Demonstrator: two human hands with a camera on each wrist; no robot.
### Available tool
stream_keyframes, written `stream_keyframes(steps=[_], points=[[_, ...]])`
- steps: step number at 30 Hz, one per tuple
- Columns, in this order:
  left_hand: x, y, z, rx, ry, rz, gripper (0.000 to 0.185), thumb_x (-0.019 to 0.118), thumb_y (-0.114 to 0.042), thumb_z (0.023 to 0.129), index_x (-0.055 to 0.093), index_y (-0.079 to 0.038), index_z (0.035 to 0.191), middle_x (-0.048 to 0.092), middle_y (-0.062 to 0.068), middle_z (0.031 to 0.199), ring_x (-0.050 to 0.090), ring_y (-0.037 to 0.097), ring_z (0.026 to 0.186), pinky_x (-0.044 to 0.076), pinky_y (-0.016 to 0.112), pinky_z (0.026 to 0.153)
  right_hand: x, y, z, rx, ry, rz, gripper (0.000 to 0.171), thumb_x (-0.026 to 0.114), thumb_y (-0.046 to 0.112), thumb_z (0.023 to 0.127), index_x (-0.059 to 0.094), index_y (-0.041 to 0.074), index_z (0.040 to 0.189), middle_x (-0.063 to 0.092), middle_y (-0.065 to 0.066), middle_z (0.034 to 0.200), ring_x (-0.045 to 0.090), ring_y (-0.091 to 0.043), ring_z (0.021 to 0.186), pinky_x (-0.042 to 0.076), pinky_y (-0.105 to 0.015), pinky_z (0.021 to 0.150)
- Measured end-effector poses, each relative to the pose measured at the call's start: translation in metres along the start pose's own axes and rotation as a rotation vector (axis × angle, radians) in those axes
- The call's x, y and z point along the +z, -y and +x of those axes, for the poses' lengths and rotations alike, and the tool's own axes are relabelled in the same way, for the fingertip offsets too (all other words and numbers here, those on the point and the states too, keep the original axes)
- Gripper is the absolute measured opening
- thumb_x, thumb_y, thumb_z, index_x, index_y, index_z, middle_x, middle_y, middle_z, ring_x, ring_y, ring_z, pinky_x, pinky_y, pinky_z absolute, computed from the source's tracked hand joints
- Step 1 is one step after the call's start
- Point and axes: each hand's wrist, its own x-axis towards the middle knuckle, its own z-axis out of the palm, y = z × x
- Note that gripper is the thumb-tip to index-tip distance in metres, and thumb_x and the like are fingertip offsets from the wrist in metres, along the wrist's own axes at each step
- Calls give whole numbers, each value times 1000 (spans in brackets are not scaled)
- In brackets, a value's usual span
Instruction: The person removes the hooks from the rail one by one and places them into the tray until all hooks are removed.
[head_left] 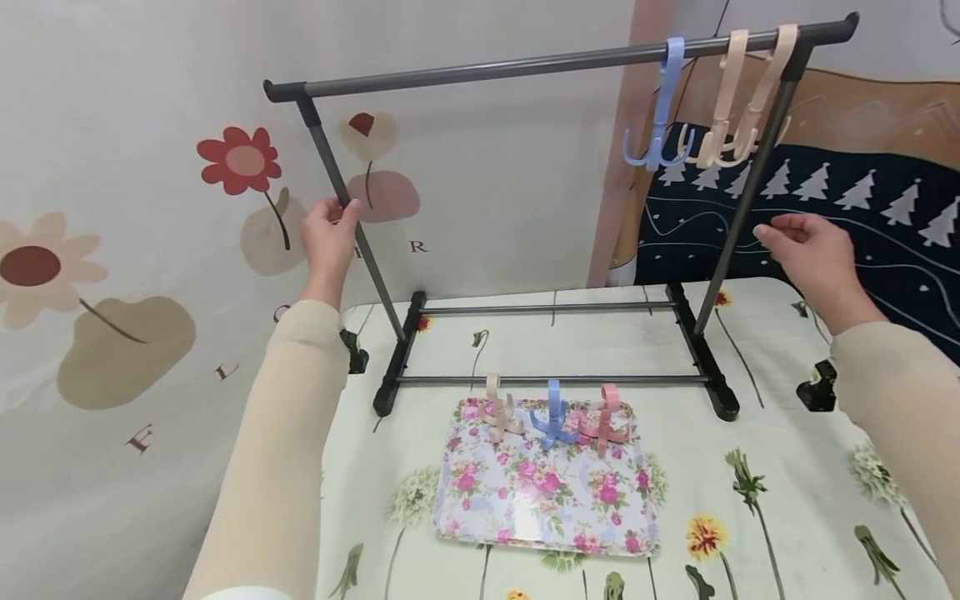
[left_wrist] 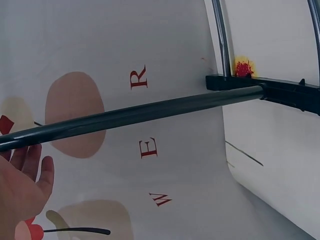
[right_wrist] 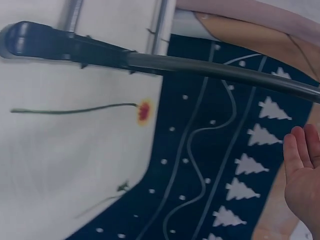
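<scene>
A dark grey garment rack stands on the table, two posts rising from its black feet. My left hand is at the left post; its fingertips pass behind the post in the left wrist view, and the thumb stands off it. Beside the right post, my right hand is held apart from it with nothing in its fingers. From the top bar's right end hang a blue hook and two beige hooks.
Before the rack lies a floral tray, seemingly stacked. On its far edge are a beige hook, a blue hook and a pink hook. A flower-print cloth covers the table; a patterned curtain hangs behind.
</scene>
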Motion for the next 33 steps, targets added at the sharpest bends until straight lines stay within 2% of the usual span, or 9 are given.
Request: stream_keyframes(steps=[7,12,17,26,29,33], points=[[3,4,4,-1,-33,-25,45,57,-39,100,58,-7,132,62,9,125,56,17,112,44,31,95,-15,27,2,-60,-35,56,57,56,51,96,50,18,143,58,14,115,54,2,95,41,-28,103],[0,8,3,-23,-52,-56,43,58,-38,100,59,-8,130,64,7,123,57,16,109,46,31,92,-16,45,2,-92,-44,88,55,57,48,97,51,19,143,57,8,122,53,-4,104,38,-30,107],[-1,7,1,-31,-63,-51,38,59,-36,99,62,-8,125,65,7,121,58,15,105,47,30,88,-17,60,1,-117,-52,132,52,58,47,97,53,20,142,58,11,115,53,-5,103,38,-28,106],[-1,2,-1,-43,-32,-11,40,56,-38,101,60,-8,127,64,8,128,57,18,112,47,31,91,-14,87,1,-151,-94,203,44,62,42,96,60,20,134,59,16,106,54,0,93,40,-25,102],[1,1,0,-53,-13,-8,42,56,-40,100,60,-9,129,64,8,128,57,19,111,48,31,87,-13,92,1,-160,-117,222,43,63,41,96,61,19,133,59,15,106,54,-1,95,40,-23,99],[4,-1,0,-62,5,-7,42,57,-39,100,60,-9,129,63,7,125,57,18,107,48,29,82,-12,95,0,-163,-147,240,43,64,40,96,61,18,133,58,14,108,51,-2,101,38,-24,103]])
